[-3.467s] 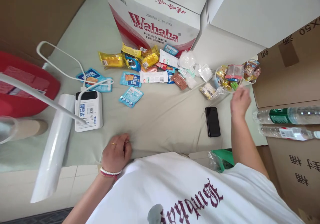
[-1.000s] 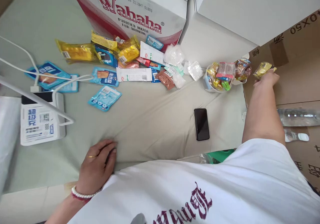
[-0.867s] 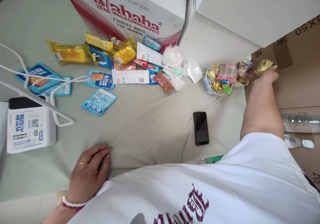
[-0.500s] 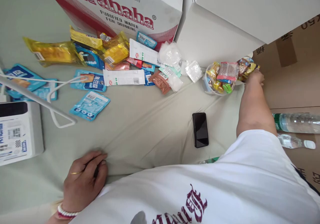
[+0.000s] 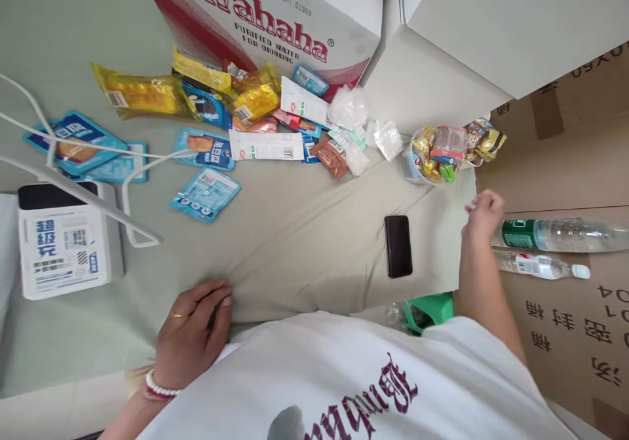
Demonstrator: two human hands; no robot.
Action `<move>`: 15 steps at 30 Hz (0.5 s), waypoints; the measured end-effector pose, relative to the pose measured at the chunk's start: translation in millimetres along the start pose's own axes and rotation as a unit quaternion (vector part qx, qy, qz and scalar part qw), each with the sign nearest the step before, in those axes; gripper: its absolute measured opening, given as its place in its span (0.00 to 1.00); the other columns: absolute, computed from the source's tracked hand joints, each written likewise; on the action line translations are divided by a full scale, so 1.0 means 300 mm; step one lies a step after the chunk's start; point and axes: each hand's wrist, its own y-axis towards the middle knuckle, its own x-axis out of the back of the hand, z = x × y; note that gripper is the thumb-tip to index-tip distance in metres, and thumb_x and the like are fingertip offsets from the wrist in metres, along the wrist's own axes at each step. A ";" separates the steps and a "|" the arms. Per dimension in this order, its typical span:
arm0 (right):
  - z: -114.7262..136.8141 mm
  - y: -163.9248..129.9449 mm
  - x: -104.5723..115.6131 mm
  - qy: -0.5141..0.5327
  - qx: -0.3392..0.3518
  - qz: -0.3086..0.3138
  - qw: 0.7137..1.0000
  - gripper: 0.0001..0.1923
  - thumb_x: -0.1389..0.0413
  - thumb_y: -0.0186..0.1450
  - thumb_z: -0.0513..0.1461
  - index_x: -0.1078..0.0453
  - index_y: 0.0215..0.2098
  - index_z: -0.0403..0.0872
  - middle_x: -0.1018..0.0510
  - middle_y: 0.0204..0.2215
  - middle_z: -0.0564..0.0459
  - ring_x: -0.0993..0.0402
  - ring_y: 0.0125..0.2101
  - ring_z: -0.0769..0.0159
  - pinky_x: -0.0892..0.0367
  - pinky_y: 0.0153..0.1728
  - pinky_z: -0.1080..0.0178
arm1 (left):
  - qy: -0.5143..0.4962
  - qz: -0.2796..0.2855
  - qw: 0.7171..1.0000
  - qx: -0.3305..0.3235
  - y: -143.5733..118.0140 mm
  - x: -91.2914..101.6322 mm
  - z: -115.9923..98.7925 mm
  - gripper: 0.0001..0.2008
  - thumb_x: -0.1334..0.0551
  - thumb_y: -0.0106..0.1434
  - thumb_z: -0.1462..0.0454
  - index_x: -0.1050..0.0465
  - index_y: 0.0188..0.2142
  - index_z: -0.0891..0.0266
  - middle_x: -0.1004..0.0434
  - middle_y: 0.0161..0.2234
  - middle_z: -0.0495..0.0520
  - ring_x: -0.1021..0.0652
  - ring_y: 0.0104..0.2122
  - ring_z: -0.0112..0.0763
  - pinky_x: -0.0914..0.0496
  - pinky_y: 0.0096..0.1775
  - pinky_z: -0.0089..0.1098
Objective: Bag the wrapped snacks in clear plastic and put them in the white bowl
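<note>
The right hand [image 5: 480, 212], fingers loosely curled and empty, hovers near the bed's right edge, just short of the snack bowl [image 5: 445, 155] farther back.

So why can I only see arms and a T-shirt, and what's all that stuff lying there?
The camera sits on the person's head and looks down, so you see only their white shirt and two bare hands. The left hand presses flat on the green sheet. The right hand is in the air and holds nothing; it is beside two water bottles lying on a brown box. Near it stands a small bowl of sweets. A black phone lies in the middle, snack packets are spread in front of a Wahaha carton, and a white power bank sits on the left.
</note>
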 end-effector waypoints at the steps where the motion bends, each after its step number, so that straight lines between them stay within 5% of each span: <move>1: -0.002 -0.124 0.006 -0.007 -0.012 0.007 1.000 0.30 0.59 0.72 0.57 0.31 0.48 0.42 0.24 0.38 0.41 0.29 0.31 0.62 0.30 0.30 0.58 | 0.004 -0.002 1.000 -0.019 -0.001 -0.002 0.007 0.07 0.38 0.67 0.63 0.22 0.43 0.52 0.20 0.47 0.50 0.17 0.43 0.38 0.19 0.46 0.44; 4: 0.030 -0.486 -0.001 -0.080 -0.021 0.122 0.989 0.36 0.47 0.65 0.62 0.30 0.56 0.43 0.23 0.45 0.38 0.26 0.42 0.52 0.26 0.42 0.49 | 0.010 0.007 0.998 -0.058 -0.001 -0.007 0.023 0.08 0.37 0.66 0.66 0.22 0.44 0.57 0.20 0.47 0.57 0.18 0.44 0.39 0.20 0.48 0.40; 7: 0.095 -0.701 -0.040 -0.167 0.007 0.182 0.969 0.46 0.42 0.62 0.62 0.35 0.65 0.39 0.30 0.58 0.29 0.34 0.56 0.41 0.34 0.57 0.40 | 0.008 0.016 0.997 -0.071 0.004 -0.006 0.026 0.08 0.36 0.65 0.66 0.21 0.43 0.59 0.21 0.47 0.59 0.19 0.44 0.41 0.22 0.48 0.39; 11: 0.096 -0.684 -0.066 -0.195 -0.015 0.163 0.967 0.46 0.42 0.61 0.60 0.35 0.66 0.37 0.30 0.58 0.27 0.35 0.57 0.39 0.39 0.61 0.40 | -0.017 0.045 0.997 -0.063 0.011 0.016 0.023 0.08 0.39 0.67 0.65 0.21 0.43 0.59 0.21 0.48 0.59 0.19 0.45 0.40 0.23 0.49 0.38; 15: -0.045 -0.522 -0.004 -0.202 -0.066 0.170 0.962 0.43 0.37 0.55 0.59 0.29 0.59 0.39 0.24 0.52 0.30 0.29 0.54 0.40 0.36 0.59 0.43 | -0.047 0.075 0.996 -0.021 -0.007 0.043 0.029 0.10 0.41 0.69 0.63 0.21 0.43 0.58 0.20 0.50 0.57 0.19 0.47 0.39 0.23 0.51 0.37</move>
